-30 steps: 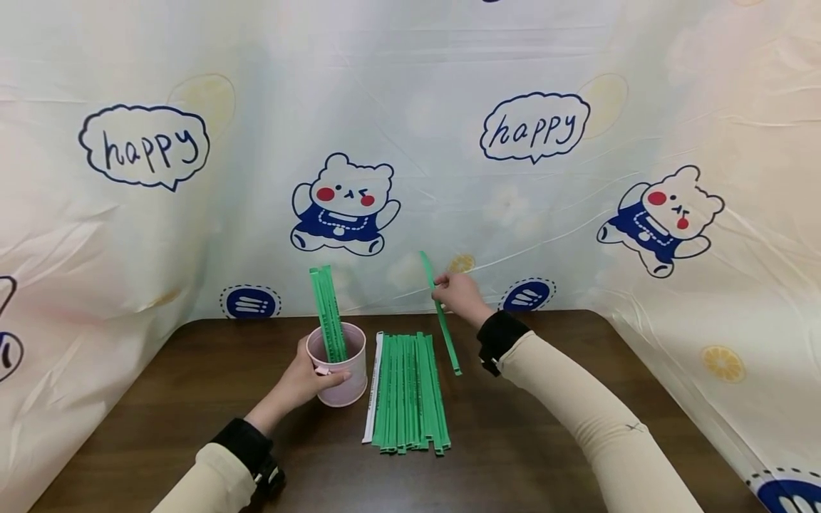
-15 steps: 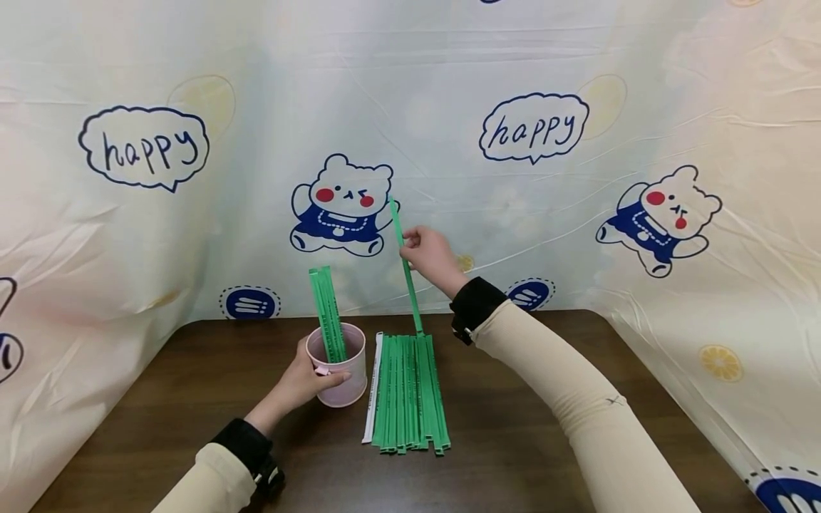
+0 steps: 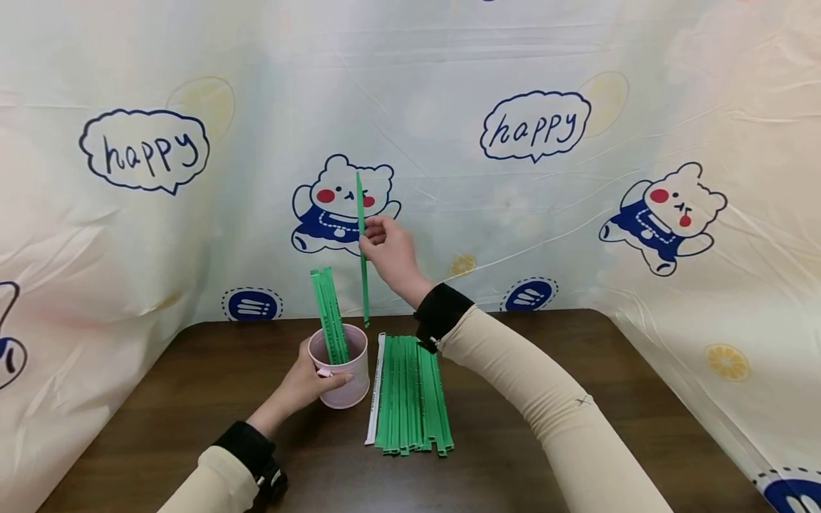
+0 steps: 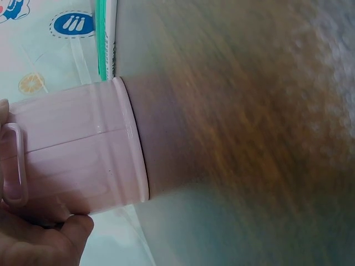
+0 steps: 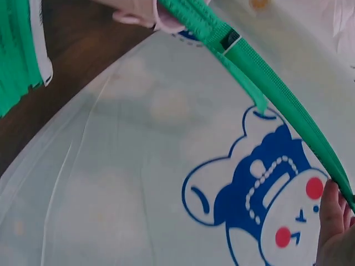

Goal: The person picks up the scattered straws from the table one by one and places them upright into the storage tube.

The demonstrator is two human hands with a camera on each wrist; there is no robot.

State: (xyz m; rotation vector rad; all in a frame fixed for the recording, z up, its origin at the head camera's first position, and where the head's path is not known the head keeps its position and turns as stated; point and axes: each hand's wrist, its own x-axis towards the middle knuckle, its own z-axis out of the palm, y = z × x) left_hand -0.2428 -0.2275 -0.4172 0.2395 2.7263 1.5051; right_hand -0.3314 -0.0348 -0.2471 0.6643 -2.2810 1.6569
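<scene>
My left hand (image 3: 300,382) grips a small pink bucket (image 3: 351,390) on the table, its thumb along the near side. The wire-like handle (image 4: 22,166) shows in the left wrist view. Several long green strips (image 3: 330,313) stand in the bucket, leaning left. My right hand (image 3: 394,256) pinches one long, thin green strip (image 3: 361,199) at about mid-length. It is held nearly upright, its lower tip just above and behind the bucket's right rim. In the right wrist view this held strip (image 5: 283,100) has a flat, hollow-looking end.
Right of the bucket lies a row of green strips (image 3: 410,399) side by side, with one white strip (image 3: 375,392) along its left edge. The brown table (image 3: 526,413) ends at a printed curtain (image 3: 436,142) behind.
My right hand has carried the green strip leftward and up, from beyond the row's right side to above the bucket, and the strip has turned more upright. My left hand stays on the bucket.
</scene>
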